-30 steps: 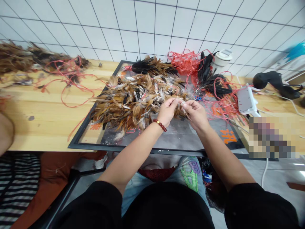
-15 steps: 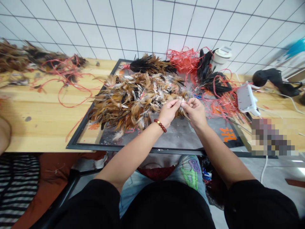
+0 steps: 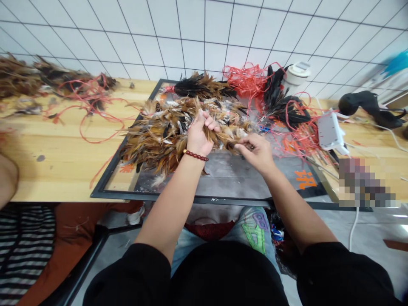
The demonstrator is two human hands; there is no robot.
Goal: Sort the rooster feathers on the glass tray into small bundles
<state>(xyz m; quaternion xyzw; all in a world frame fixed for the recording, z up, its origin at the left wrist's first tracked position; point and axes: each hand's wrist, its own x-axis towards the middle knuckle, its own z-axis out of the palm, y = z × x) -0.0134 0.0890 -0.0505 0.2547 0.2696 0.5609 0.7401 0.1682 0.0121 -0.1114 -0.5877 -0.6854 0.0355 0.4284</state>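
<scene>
A large pile of brown, black and white feathers (image 3: 159,140) lies on a black-framed glass panel (image 3: 236,178). My left hand (image 3: 202,131), with a red bead bracelet at the wrist, is over the right part of the pile, its fingers curled around some brown feathers (image 3: 219,137). To its right, my right hand (image 3: 256,151) pinches the dark end of these feathers between thumb and fingers. The feathers stretch between both hands, just above the panel.
Behind the pile lie a black-and-brown feather bundle (image 3: 204,87) and tangled red string (image 3: 244,80). A white cup (image 3: 296,76) and white box (image 3: 331,129) stand right. More feathers (image 3: 19,78) lie far left, near a seated person's arm (image 3: 7,180).
My left hand has moved left, away from my right hand, and turned palm up around brown feathers. My right hand has shifted slightly; before, both hands' fingertips met.
</scene>
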